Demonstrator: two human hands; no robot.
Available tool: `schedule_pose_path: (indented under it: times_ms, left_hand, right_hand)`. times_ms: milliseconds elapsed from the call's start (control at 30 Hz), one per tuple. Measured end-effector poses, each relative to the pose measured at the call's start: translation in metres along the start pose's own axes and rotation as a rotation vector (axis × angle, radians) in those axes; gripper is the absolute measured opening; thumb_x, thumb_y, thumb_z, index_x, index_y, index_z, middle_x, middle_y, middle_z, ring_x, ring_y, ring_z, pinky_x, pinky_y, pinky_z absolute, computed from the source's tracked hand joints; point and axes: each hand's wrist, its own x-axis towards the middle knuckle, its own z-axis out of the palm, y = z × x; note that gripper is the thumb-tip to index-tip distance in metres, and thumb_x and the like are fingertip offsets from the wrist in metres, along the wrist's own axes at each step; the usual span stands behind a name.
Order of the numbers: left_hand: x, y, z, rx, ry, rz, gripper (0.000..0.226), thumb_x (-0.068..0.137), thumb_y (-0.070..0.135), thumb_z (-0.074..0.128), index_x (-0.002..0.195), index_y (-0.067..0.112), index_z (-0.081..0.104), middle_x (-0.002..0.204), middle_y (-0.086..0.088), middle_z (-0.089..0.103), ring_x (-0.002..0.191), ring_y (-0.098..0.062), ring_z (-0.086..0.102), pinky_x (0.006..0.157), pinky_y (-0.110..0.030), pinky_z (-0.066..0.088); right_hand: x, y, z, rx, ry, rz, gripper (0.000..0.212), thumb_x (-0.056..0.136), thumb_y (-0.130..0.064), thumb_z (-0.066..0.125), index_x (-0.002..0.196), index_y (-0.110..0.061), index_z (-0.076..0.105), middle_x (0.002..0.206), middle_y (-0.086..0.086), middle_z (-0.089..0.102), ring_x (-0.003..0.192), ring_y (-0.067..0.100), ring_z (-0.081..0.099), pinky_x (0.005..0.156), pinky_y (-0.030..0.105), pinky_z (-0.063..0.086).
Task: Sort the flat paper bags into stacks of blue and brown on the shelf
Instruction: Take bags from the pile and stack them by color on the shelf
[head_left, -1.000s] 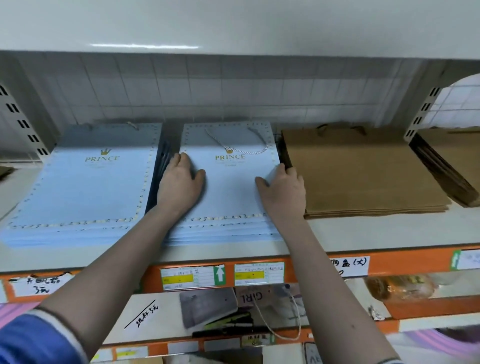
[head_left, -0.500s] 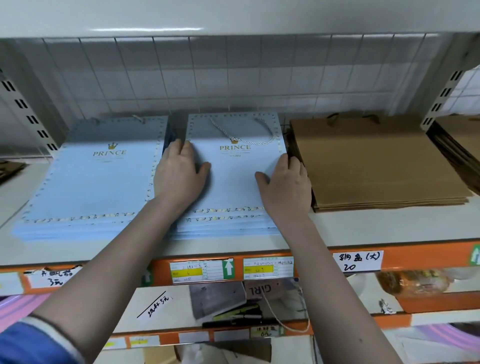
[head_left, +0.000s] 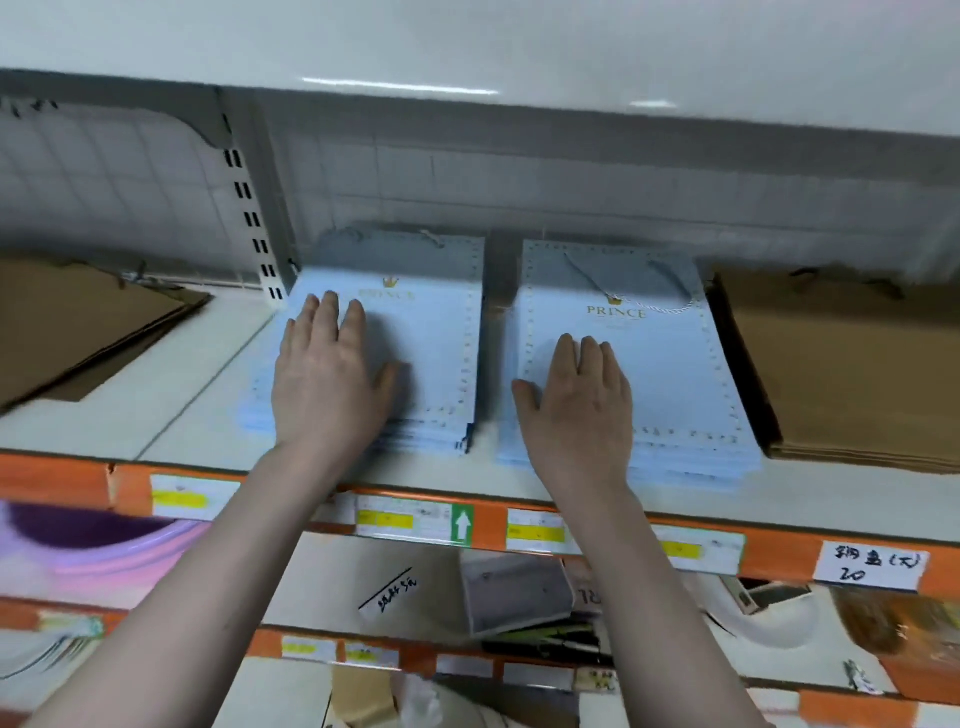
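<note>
Two stacks of flat light-blue "PRINCE" paper bags lie side by side on the white shelf (head_left: 171, 415). My left hand (head_left: 327, 379) rests flat, fingers straight, on the left blue stack (head_left: 436, 338). My right hand (head_left: 582, 410) lies flat on the near left part of the right blue stack (head_left: 670, 374). A stack of flat brown bags (head_left: 841, 374) sits directly right of the blue ones. More brown bags (head_left: 88, 322) lie at the far left, beyond the shelf upright.
A slotted grey upright (head_left: 254, 208) stands behind the left blue stack. The orange shelf edge (head_left: 519, 525) carries price labels. Below, lower shelves hold assorted goods. An upper shelf board (head_left: 467, 47) hangs overhead.
Both hands were on the right blue stack. My left hand has shifted over to the left blue stack, and my right hand moved to the right stack's left part. The view panned left.
</note>
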Motion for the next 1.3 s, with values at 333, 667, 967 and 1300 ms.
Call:
schedule_pose_path:
  times_ms: [333, 667, 967, 1300]
  left_hand:
    - [-0.045, -0.218, -0.067, 0.077, 0.048, -0.211, 0.063, 0.072, 0.018, 0.077, 0.123, -0.010, 0.052, 0.129, -0.036, 0.047, 0.124, -0.051, 0.042, 0.105, -0.056, 0.033]
    - [-0.060, -0.381, -0.114, 0.202, 0.035, -0.319, 0.056, 0.082, 0.022, 0.065, 0.129, -0.006, 0.050, 0.137, -0.032, 0.042, 0.132, -0.046, 0.035, 0.108, -0.051, 0.027]
    - [-0.008, -0.478, -0.106, 0.223, 0.032, -0.382, 0.062, 0.086, 0.026, 0.063, 0.138, 0.000, 0.041, 0.148, -0.025, 0.030, 0.141, -0.038, 0.020, 0.115, -0.044, 0.016]
    - [0.075, -0.562, -0.077, 0.222, -0.157, -0.558, 0.071, 0.090, 0.054, 0.045, 0.139, 0.005, 0.032, 0.140, -0.026, 0.034, 0.132, -0.040, 0.029, 0.108, -0.046, 0.024]
  right_hand:
    - [-0.036, -0.207, 0.058, 0.064, 0.068, -0.226, 0.061, 0.087, -0.031, 0.063, 0.132, 0.007, 0.046, 0.133, 0.029, 0.047, 0.128, 0.043, 0.041, 0.107, 0.050, 0.032]
    - [-0.057, -0.372, 0.110, 0.140, 0.094, -0.300, 0.057, 0.081, -0.030, 0.069, 0.123, 0.005, 0.056, 0.119, 0.027, 0.057, 0.116, 0.042, 0.052, 0.099, 0.050, 0.041]
    - [-0.011, -0.484, 0.147, 0.176, 0.097, -0.415, 0.049, 0.084, -0.034, 0.066, 0.118, 0.001, 0.058, 0.108, 0.021, 0.060, 0.107, 0.038, 0.055, 0.092, 0.044, 0.043]
    - [0.049, -0.574, 0.186, 0.140, -0.238, -0.417, 0.057, 0.098, -0.047, 0.036, 0.138, -0.007, 0.035, 0.132, 0.013, 0.046, 0.121, 0.029, 0.041, 0.100, 0.037, 0.031]
